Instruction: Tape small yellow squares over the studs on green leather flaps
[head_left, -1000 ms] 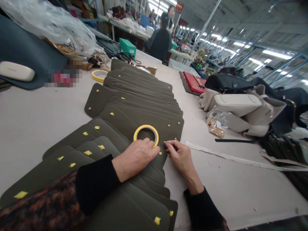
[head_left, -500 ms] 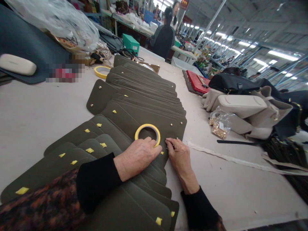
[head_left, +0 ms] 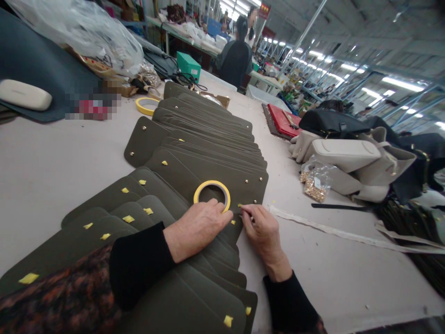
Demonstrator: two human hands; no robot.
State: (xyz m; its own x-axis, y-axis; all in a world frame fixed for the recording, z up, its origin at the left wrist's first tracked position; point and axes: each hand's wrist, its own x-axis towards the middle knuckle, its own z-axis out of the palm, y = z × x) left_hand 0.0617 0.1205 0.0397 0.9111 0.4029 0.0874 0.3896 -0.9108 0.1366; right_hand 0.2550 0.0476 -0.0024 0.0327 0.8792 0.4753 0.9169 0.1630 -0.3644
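Left hand (head_left: 200, 228) gripped yellow tape ring (head_left: 211, 183), apparently steadying flat olive leathery panels (head_left: 225, 169); right hand (head_left: 262, 227) pinched narrow at their right edge.

No wording, brand or number can be read in the head view. The red sign (head_left: 264, 10) high in the background bears characters too small and blurred to make out, and the white labels on the green box (head_left: 187, 65) and the clear bag of gold-coloured metal fittings (head_left: 314, 191) are likewise illegible.
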